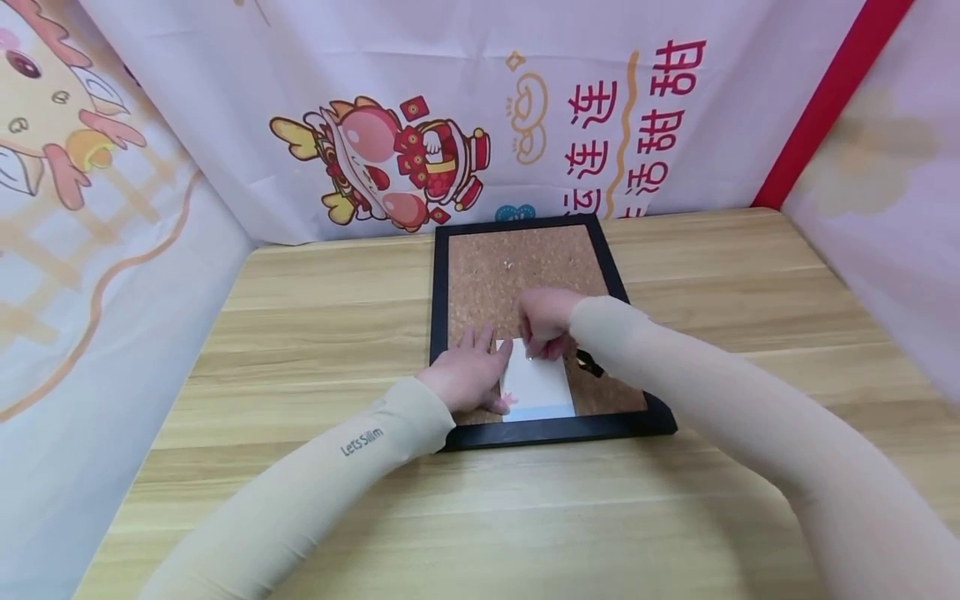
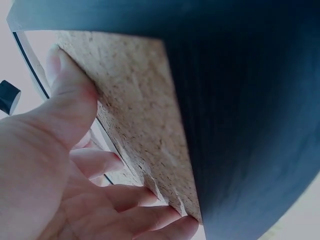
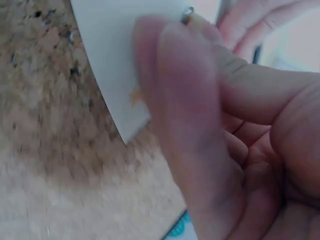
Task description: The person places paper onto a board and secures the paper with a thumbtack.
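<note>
A white sheet of note paper with a small pink print lies on the lower part of a black-framed cork board. My left hand rests with spread fingers on the cork and the sheet's left edge. In the left wrist view its thumb and fingers lie along the board near the dark frame. Near the sheet's top, my right hand pinches a small shiny pin between thumb and finger. The pin's point is hidden, and whether it has entered the cork I cannot tell.
Several small shiny pins are on the upper cork. A small black object lies partly under my right sleeve. The wooden table backs onto a printed cloth.
</note>
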Demonstrator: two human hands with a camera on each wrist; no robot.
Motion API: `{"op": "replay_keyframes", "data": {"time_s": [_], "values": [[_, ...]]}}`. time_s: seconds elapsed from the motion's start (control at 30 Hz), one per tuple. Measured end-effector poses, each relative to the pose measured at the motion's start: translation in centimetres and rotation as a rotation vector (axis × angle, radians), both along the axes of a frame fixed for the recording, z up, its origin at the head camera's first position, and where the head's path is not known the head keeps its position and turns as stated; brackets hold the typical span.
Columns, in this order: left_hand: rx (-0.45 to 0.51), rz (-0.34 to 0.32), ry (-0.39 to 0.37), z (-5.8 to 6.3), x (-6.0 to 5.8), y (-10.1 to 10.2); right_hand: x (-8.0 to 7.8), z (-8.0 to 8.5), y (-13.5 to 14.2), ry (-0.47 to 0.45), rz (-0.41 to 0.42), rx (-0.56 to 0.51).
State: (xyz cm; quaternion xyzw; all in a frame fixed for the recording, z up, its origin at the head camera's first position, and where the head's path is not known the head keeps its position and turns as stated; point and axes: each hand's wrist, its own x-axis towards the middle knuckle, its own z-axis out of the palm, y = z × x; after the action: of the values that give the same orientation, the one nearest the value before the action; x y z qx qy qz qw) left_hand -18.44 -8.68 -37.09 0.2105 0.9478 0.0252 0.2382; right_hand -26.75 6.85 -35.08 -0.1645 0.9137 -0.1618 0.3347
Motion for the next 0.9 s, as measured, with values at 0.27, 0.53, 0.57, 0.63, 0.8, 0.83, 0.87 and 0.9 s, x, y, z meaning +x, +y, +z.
{"op": "replay_keyframes", "data": {"time_s": [0.27,0.53,0.57,0.63,0.8,0.83,0.87,0.9], "values": [[0.046,0.014,-0.013,-0.4,-0.6,-0.5,0.0,1.9,3.1,0.224,0.028,-0.081],[0.055,-0.011,-0.009,-0.8,-1.3,-1.0,0.9,1.7,5.8,0.51,0.075,-0.146],[0.05,-0.018,-0.005,-0.8,-1.3,-1.1,1.1,1.5,6.1,0.545,0.094,-0.161],[0.042,-0.032,0.004,-0.9,-1.5,-1.2,1.4,1.0,6.8,0.62,0.139,-0.187],[0.053,-0.054,0.015,-1.0,-1.7,-1.7,2.4,-0.7,8.4,0.81,0.24,-0.181],[0.061,-0.055,0.012,-1.1,-1.7,-1.8,2.6,-1.1,8.8,0.835,0.256,-0.178],[0.065,-0.058,0.011,-1.1,-1.7,-2.0,2.8,-1.4,9.1,0.852,0.268,-0.169],[0.07,-0.06,0.015,-1.2,-1.7,-2.1,2.9,-1.7,9.3,0.866,0.276,-0.163]]}}
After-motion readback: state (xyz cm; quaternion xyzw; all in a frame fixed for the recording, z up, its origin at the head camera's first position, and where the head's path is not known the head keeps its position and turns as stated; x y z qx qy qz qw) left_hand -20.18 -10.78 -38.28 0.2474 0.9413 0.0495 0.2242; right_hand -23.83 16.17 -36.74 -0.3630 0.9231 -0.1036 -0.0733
